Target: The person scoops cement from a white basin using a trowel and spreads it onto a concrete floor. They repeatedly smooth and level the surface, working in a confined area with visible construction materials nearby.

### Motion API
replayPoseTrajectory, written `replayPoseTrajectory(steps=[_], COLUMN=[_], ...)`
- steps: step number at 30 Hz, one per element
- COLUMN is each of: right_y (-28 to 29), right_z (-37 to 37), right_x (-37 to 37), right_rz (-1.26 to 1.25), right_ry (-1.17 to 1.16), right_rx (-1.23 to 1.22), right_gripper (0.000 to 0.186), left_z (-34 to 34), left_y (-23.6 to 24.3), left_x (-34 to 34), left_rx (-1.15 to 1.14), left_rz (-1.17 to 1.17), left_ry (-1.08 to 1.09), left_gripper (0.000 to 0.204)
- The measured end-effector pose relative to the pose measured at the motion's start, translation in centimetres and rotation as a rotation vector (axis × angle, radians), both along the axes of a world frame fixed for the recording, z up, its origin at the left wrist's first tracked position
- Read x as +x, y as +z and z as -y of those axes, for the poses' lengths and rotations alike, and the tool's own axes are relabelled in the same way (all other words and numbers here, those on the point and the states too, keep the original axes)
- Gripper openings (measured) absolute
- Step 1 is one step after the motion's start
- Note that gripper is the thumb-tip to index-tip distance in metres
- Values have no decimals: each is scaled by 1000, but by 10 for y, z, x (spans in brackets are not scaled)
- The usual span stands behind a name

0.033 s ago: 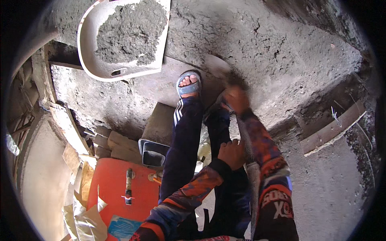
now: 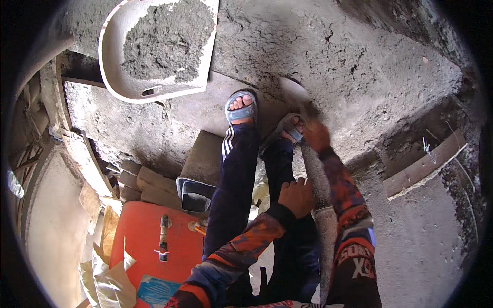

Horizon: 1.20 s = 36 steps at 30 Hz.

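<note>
My right hand [image 2: 316, 135], blurred by motion, is closed around the handle of what looks like a trowel [image 2: 294, 90]. Its pale, rounded blade lies against the rough grey mortar [image 2: 349, 72] just beyond my right sandalled foot [image 2: 292, 127]. Beside my right leg, my left hand [image 2: 298, 198] rests with its fingers curled in. Whatever is inside those fingers, if anything, is hidden. Far left of my feet stands a pale tray [image 2: 104, 56] with one rounded end, and wet grey mortar [image 2: 167, 43] is heaped in it.
A rectangular metal tube [image 2: 201, 159] lies left of my left leg. Nearer stands a red container [image 2: 138, 231] with a handle. Wooden pieces [image 2: 154, 189] and torn paper [image 2: 115, 282] clutter the left side. A curved slab piece [image 2: 426, 167] lies on the right, and a grey post-like length [image 2: 322, 231] runs beside my right leg.
My right hand and the trowel have shifted slightly right and nearer to me, uncovering more of my right foot. The left hand stays in place.
</note>
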State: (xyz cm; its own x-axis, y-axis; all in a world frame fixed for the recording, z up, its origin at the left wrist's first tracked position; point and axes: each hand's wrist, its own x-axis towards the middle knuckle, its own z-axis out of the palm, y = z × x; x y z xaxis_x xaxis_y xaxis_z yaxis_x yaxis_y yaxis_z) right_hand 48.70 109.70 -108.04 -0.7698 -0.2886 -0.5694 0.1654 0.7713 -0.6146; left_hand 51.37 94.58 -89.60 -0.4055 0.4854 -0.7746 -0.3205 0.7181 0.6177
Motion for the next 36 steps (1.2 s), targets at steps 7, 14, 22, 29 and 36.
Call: replayPoseTrajectory(steps=[7, 14, 22, 29, 36], right_y=[31, -119, -89, 3, 25], right_z=[-154, 32, 42, 144, 206], right_x=[117, -98, -121, -132, -115], right_rz=[534, 238, 101, -202, -172], right_ry=[-233, -236, -146, -116, -159], right_rx=[668, 324, 305, -37, -263], right_gripper=[40, 41, 41, 28, 22], left_z=[5, 5, 9, 12, 16], left_y=[-6, 3, -1, -10, -13], left_x=[-23, -35, -36, -18, -15], left_rx=[8, -79, -44, -1, 279], left_rz=[51, 162, 29, 136, -33], left_ry=[-38, -125, -48, -154, 475], left_gripper=[37, 35, 33, 34, 37])
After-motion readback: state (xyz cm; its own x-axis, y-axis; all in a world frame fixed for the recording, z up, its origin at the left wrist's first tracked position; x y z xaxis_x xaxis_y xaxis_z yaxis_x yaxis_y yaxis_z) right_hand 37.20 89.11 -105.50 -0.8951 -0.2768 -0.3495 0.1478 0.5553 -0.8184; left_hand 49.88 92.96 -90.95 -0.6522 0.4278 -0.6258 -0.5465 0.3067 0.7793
